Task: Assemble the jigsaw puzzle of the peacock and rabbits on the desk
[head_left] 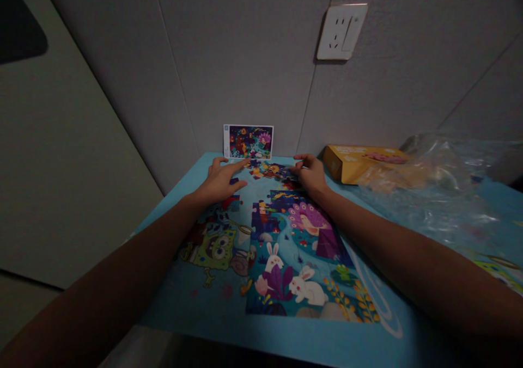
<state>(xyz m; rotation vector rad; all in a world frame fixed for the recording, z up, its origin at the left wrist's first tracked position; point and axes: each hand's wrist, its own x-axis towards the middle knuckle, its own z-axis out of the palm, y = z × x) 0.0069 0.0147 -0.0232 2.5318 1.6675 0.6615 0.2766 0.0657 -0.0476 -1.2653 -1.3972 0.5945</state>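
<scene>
A partly joined jigsaw puzzle (302, 259) lies flat in front of me, with white rabbits, a pink peacock and purple plants on it. Beyond its upper edge are loose puzzle pieces (267, 170). My left hand (223, 182) hovers or rests at the left side of these pieces, palm down, thumb and fingers spread, with nothing seen in it. At their right side is my right hand (311, 175), its fingers bent but apart and the tips close to the pieces. Whether those tips touch a piece is hard to see. A picture card (250, 141) stands upright behind the pieces, leaning on the wall.
The blue table (192, 308) has a printed cartoon sponge figure (218, 248) left of the puzzle. A yellow box (347, 164) stands at the back right, with crumpled clear plastic (433, 183) beside it. The grey wall holds a white socket (342, 31).
</scene>
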